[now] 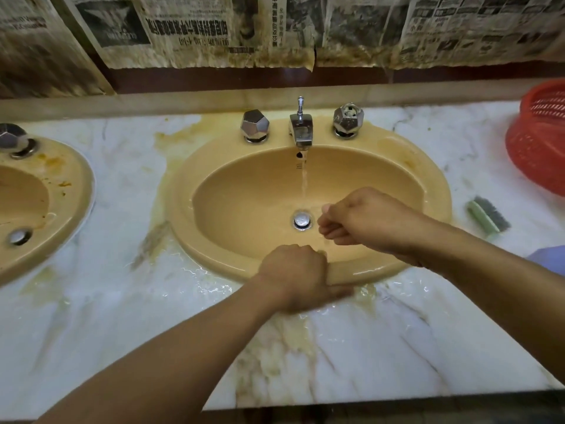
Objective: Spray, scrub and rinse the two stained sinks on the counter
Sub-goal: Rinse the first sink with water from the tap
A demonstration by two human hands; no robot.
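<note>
A tan oval sink [195,166] sits in the marble counter [116,316] straight ahead. Water runs from its chrome faucet [301,130] into the basin beside the drain [302,220]. My left hand [293,273] is on the sink's front rim, fingers curled over the edge and thumb on the wet counter. My right hand [367,221] hovers inside the basin just right of the drain, fingers curled, with nothing seen in it. A second tan sink [76,179] with orange stains on its rim shows partly at the left edge.
A green and grey scrub sponge [487,214] lies on the counter to the right of the sink. Behind it stands a red plastic basket [541,139]. Yellow-brown stains and puddles ring the sink. Two faceted chrome knobs [254,125] [348,119] flank the faucet. Stained newspaper covers the wall.
</note>
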